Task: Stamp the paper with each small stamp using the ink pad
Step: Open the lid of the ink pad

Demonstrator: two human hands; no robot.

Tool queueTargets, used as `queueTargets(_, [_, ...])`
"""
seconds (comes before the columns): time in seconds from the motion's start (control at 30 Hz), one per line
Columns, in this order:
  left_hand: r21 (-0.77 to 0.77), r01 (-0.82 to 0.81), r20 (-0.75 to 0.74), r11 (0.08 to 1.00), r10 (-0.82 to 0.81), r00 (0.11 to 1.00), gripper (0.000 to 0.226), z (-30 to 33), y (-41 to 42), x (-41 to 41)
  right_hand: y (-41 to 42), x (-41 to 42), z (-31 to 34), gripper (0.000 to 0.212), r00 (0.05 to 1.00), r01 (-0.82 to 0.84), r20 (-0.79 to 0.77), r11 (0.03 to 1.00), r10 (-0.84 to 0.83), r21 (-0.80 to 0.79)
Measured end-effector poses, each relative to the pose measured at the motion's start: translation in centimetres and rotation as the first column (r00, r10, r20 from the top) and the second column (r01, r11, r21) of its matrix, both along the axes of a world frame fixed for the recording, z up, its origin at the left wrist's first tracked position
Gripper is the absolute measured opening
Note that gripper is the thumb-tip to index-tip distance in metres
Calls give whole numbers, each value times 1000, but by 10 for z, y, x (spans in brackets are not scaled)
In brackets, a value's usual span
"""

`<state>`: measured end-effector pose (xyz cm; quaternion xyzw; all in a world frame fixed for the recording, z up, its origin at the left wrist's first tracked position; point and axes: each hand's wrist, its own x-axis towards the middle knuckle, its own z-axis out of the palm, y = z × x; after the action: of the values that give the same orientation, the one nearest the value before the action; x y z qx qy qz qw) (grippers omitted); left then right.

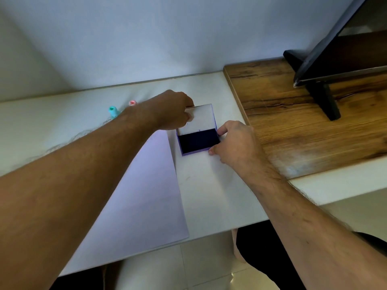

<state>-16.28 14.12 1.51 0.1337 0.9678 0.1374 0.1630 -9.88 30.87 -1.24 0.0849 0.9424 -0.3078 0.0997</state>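
A purple ink pad [198, 142] lies open on the white table, its dark pad showing. Its clear lid [202, 117] stands raised behind it. My left hand [171, 109] pinches the lid's left edge. My right hand [234, 141] grips the pad's base at its right side, thumb and finger on the edge. A white sheet of paper [144, 189] lies to the left of the pad, partly under my left forearm. Beyond that arm stand a teal stamp [113, 111] and a pink stamp [132, 103], each partly hidden.
A wooden board [303, 122] lies on the table to the right, bearing a dark monitor [335, 49] on a black stand. A wall runs along the table's far edge. The table's front edge [209, 237] is near, with floor tiles below.
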Motion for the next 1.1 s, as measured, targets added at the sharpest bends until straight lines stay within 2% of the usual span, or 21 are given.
queueTargets(0.13, [33, -61, -66, 998, 63, 996, 32, -6, 1, -2, -1, 0, 0, 51, 1000, 8, 4, 1000, -8, -9])
queueTargets(0.37, [83, -177, -142, 981, 187, 972, 30, -3, -6, -12, 1, 1, -1, 39, 999, -35, -17, 999, 35, 35])
queueTargets(0.57, [34, -138, -88, 990, 141, 986, 26, -13, -3, -12, 1, -2, -3, 33, 999, -41, -34, 998, 42, 53])
queueTargets(0.87, [-46, -54, -99, 997, 50, 994, 58, -18, 4, -14, 1, -4, -5, 33, 999, -30, -40, 998, 33, 61])
queueTargets(1.0, [-62, -18, -107, 998, 11, 994, 61, -26, 8, -15, 0, -4, -6, 38, 998, -31, -60, 996, 35, 80])
queueTargets(1.1, [-81, -1, -121, 997, -9, 993, 61, -30, 9, -16, 0, -3, -5, 52, 993, -85, -70, 991, 92, 104])
